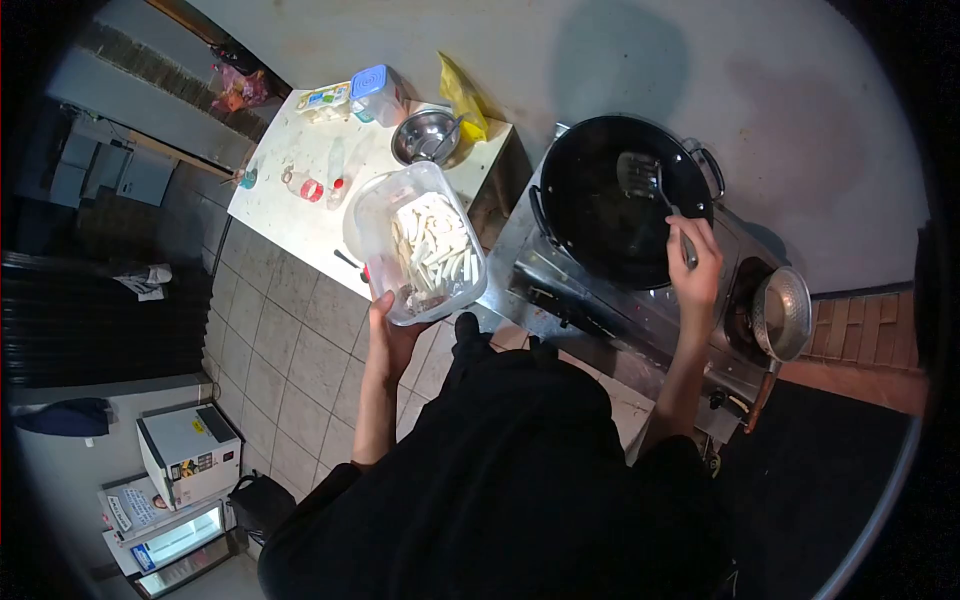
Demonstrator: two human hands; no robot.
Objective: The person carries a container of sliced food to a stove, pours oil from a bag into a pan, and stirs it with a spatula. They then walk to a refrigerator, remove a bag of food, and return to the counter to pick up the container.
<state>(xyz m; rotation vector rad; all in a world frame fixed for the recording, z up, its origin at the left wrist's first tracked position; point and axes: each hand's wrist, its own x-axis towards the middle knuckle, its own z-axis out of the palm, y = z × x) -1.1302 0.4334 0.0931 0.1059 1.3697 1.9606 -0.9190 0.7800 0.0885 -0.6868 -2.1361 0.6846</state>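
- Dark top (520, 480) is closest to us, w/ both forearms reaching out past it.
- L hand (392, 322) is cupped under the near end of the clear plastic tub (372, 212), fingers curled round its base. The tub is held up in the air, tilted, just left of the stove (570, 295).
- The tub is about half full of white strips (432, 250), piled loose.
- We'd judge the tub light but bendy, thin-walled and prob. slick. With one hand under it the load could slide. A grip low on the base or at the rim corner looks best.
- R hand (697, 268) is closed round the handle of the slotted spatula (640, 175), whose head rests inside the black wok (590, 212).
- Betw. the hands are the wok's rim and side handle. The spatula takes up the wok's far side.
- Just right of R hand is a small metal pan (782, 312) on the 2nd burner.
- Beyond L hand is a white table (290, 215) w/ a steel bowl (425, 135), blue-lid box (375, 90), yellow bag (460, 90) and small bottles (305, 187).
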